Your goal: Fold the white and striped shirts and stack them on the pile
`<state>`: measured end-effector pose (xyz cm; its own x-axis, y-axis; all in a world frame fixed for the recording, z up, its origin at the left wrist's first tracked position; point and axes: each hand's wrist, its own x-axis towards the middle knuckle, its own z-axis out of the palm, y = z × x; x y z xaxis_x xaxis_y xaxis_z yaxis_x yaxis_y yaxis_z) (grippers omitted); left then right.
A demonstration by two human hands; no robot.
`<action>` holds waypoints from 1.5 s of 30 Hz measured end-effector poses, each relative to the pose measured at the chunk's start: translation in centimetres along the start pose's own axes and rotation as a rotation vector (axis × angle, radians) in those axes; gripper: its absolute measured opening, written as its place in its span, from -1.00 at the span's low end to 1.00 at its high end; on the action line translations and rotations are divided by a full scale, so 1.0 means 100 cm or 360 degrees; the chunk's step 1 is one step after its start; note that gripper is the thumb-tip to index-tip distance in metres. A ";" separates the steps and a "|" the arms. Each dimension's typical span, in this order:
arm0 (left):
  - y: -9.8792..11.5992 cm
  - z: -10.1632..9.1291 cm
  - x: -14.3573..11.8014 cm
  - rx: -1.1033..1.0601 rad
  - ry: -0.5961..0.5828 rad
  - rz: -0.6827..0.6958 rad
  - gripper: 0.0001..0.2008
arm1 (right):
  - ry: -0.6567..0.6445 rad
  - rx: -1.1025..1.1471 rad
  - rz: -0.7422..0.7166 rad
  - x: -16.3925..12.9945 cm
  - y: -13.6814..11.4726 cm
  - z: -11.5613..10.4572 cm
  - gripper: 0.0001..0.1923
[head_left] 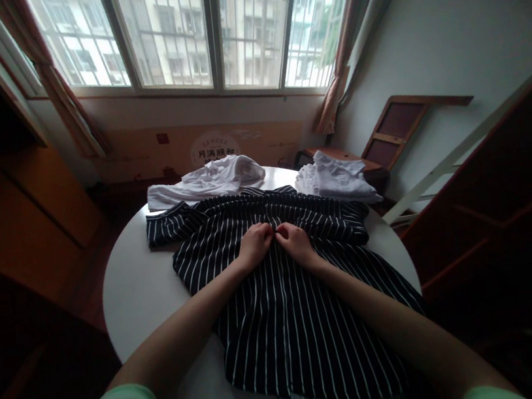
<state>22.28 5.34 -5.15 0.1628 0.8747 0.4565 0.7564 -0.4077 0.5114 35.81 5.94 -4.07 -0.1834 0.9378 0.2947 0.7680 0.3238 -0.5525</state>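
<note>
Striped shirt (287, 315) lies flat on the round white surface (130, 291). Left hand (255, 244) and right hand (296, 243) meet at its middle, both pinching the cloth. Two white garments (208, 180) (337, 179) lie behind it.

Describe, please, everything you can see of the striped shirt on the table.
The striped shirt is dark, black or navy, with thin white lines, and looks like soft, light cloth. It lies spread flat on the round white table, a sleeve stretched toward the left, its lower edge hanging over the near rim. The left hand and right hand rest on its middle, fingertips pinched together at one small spot; what they pinch is too small to tell. Two white garments lie just beyond its far edge.
</note>
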 end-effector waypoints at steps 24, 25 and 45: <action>-0.002 0.000 0.004 -0.0412 -0.0084 -0.0058 -0.91 | 0.0055 -0.0054 -0.0011 -0.003 -0.001 -0.002 -0.85; -0.002 0.001 0.004 -0.0425 -0.0077 -0.0056 -0.91 | 0.0051 -0.0053 -0.0009 -0.003 -0.001 -0.002 -0.85; -0.002 -0.001 0.003 -0.0475 0.0001 -0.0044 -0.89 | -0.0030 0.0142 -0.0062 -0.001 0.001 -0.003 -0.90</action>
<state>22.10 5.68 -5.02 0.1440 0.8865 0.4397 0.5409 -0.4426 0.7152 36.09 5.81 -3.87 -0.2243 0.9263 0.3029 0.7025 0.3691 -0.6085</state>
